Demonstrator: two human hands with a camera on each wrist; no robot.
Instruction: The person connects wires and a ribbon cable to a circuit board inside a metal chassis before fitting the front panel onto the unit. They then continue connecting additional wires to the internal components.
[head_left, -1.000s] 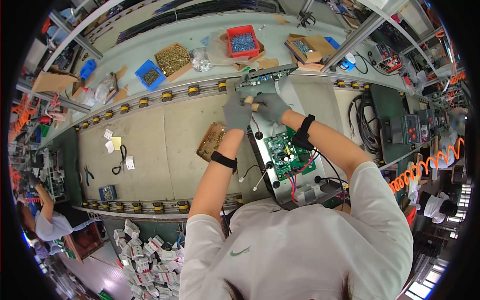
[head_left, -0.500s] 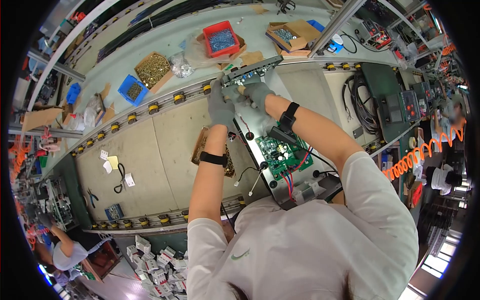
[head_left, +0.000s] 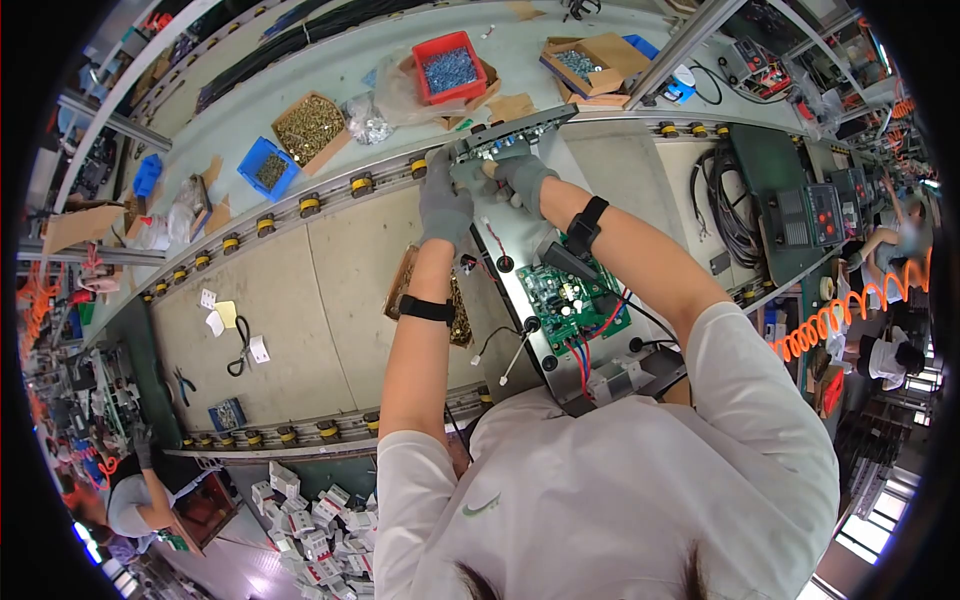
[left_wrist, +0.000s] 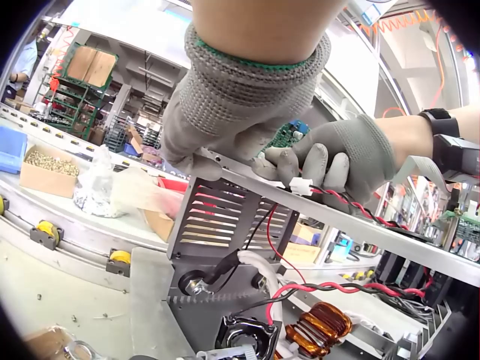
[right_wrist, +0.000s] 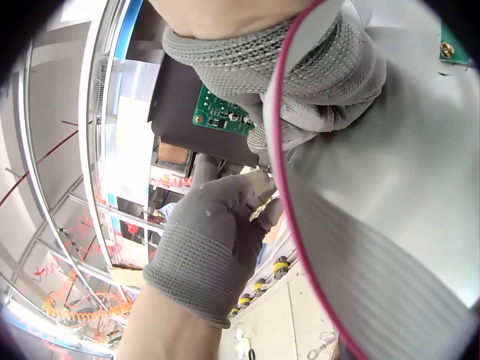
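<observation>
At the left end of an upright front panel (head_left: 520, 130), my left hand (head_left: 445, 200) grips the edge of a metal chassis (left_wrist: 360, 225). Small brass pieces (right_wrist: 262, 208) show between the left fingers in the right wrist view. My right hand (head_left: 522, 182) is just right of the left, its fingers curled at the panel's back; whether they hold anything is hidden. A white connector (left_wrist: 301, 186) on red and black wires lies by the right fingers (left_wrist: 316, 161). A green board (head_left: 565, 305) is mounted nearer the body. A grey ribbon cable (right_wrist: 352, 255) crosses the right wrist view.
A box of brass screws (head_left: 458, 310) stands left of the chassis, partly behind the left forearm. Across the rail are a red bin (head_left: 447, 70), a blue bin (head_left: 267, 170) and a carton (head_left: 310, 130). Scissors (head_left: 240, 345) and pliers (head_left: 184, 385) lie far left.
The hands, whose fingertips met above the chassis, have drawn apart. My left hand has moved to the panel's left end, and my right hand is in against the panel. The head view has shifted.
</observation>
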